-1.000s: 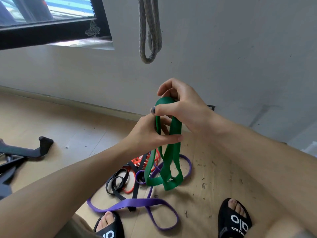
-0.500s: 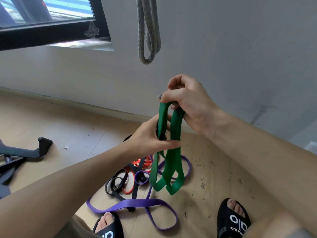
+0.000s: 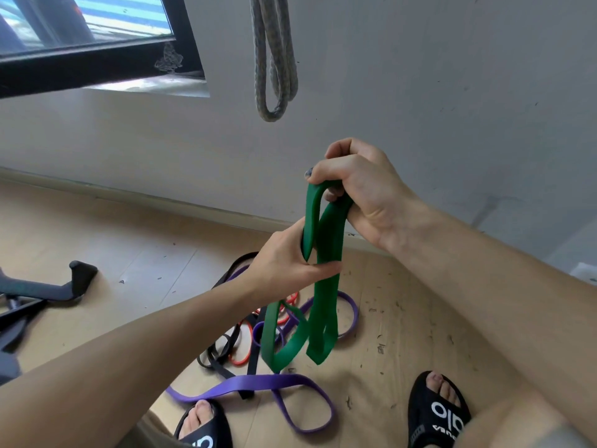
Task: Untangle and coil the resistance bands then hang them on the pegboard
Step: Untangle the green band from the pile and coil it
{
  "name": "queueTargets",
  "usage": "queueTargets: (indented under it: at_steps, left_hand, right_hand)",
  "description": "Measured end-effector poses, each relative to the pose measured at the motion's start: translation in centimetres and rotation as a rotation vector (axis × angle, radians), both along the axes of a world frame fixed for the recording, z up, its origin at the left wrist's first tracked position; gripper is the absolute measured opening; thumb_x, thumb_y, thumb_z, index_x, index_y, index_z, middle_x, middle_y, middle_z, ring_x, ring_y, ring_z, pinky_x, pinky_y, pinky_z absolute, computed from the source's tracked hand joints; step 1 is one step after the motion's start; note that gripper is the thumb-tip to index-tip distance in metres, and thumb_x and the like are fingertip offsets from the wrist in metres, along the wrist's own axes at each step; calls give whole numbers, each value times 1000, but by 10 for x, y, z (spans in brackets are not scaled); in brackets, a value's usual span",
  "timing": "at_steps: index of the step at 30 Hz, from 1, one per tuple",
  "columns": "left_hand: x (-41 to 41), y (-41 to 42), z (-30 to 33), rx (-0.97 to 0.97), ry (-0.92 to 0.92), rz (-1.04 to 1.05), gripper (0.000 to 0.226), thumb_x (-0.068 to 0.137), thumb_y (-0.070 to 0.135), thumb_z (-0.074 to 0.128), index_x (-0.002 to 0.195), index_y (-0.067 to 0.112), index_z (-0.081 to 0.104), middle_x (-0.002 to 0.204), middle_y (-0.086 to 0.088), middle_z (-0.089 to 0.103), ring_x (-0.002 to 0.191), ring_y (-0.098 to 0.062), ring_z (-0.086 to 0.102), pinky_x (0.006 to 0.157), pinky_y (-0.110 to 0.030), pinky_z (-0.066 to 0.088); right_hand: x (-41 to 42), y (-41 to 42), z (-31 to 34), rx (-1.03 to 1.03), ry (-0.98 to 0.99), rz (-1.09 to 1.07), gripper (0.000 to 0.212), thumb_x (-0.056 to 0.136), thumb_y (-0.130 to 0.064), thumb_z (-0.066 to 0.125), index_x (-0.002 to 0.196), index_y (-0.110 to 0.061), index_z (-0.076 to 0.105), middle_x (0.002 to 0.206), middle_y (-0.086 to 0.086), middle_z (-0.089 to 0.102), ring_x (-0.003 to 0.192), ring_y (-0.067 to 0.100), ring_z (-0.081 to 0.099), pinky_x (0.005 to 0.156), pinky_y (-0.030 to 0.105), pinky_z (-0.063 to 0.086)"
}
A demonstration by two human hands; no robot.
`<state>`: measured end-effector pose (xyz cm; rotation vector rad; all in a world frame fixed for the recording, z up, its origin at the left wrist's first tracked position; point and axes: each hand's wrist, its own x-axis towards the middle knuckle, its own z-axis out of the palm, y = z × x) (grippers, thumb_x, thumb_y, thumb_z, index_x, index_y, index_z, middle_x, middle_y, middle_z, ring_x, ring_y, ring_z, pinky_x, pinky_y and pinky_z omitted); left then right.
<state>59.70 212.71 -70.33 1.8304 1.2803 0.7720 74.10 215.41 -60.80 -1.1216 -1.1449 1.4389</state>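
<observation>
A green resistance band (image 3: 324,305) hangs folded in several loops in front of me. My right hand (image 3: 361,192) grips its top fold, fingers curled over it. Lower down, my left hand (image 3: 287,266) holds the strands together between thumb and fingers. The band's bottom loops dangle just above the floor. Below them lies a tangle of a purple band (image 3: 255,386), a black band (image 3: 219,357) and a red band (image 3: 242,360) on the wooden floor. A grey band (image 3: 274,59) hangs on the wall above, its hook out of view.
A white wall (image 3: 420,92) stands close ahead, with a dark-framed window (image 3: 97,56) at the upper left. Black equipment parts (image 3: 38,292) lie on the floor at left. My feet in black sandals (image 3: 436,412) stand beside the tangle.
My right hand has lifted the green band's top fold higher and to the right. The strands have stretched longer between my hands, and the bottom loops have risen off the pile.
</observation>
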Motion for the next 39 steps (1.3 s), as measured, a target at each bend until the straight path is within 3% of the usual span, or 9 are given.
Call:
queueTargets:
  at_steps: [5,13,20,24,26,30,34,37,39]
  left_hand:
    - [-4,1,-3,-26,-3,-55,28,84,28,78,103,24,59,95,5,71,91,-14,71,85,-44,61]
    - [-1,-2,-3,-66,-135,-12,33,83,19,85,102,6,60,88,-11,74,76,-27,77,75,-53,64]
    - [-7,6,-2,-36,-76,-47,30,84,32,83,101,14,67,94,-4,75,88,-24,74,85,-53,60]
    - [-4,7,2,36,-36,-24,30,85,33,83,102,30,59,90,2,70,83,-11,70,73,-27,59]
    - [-3,8,5,44,-29,-11,38,85,35,83,110,29,55,91,4,67,82,-6,68,71,-21,57]
    - [-9,7,3,-9,-52,-28,40,89,32,79,118,20,54,92,6,67,85,-7,70,78,-35,64]
    - [-10,5,0,47,-30,-32,30,93,33,73,117,22,57,92,22,69,92,-4,70,83,-29,61]
    - [-8,5,-1,84,15,-39,32,94,38,70,118,21,58,94,13,67,97,-11,68,83,-41,60]
    - [-5,4,-2,93,15,-48,31,95,36,70,120,24,57,96,13,66,98,-9,66,80,-38,60]
  right_hand:
    - [-3,0,-1,-19,41,3,29,73,4,69,82,-16,50,88,15,60,66,18,43,60,29,40]
    - [-11,1,-3,-54,111,-26,30,65,1,70,81,-16,51,89,14,61,64,17,45,57,28,41]
    - [-6,3,-1,-28,100,-22,29,71,4,69,81,-16,51,89,15,60,64,16,45,60,28,41]
    - [-4,6,2,-20,133,-46,29,73,7,67,80,-16,51,85,13,60,61,15,44,58,27,41]
    - [-1,9,4,-15,170,-75,29,71,7,68,76,-17,51,83,13,59,59,15,44,55,27,40]
    - [8,18,7,-27,256,-147,26,74,8,65,72,-14,51,70,6,55,53,13,42,50,24,38]
    - [13,23,6,-58,290,-178,17,76,5,64,78,-9,56,69,4,53,47,11,41,49,23,38]
    - [10,21,6,-56,291,-183,17,77,5,64,88,-4,56,70,5,53,46,11,41,48,23,38]
    - [9,21,6,-50,297,-190,21,77,6,64,94,-2,55,70,6,54,46,11,41,48,23,38]
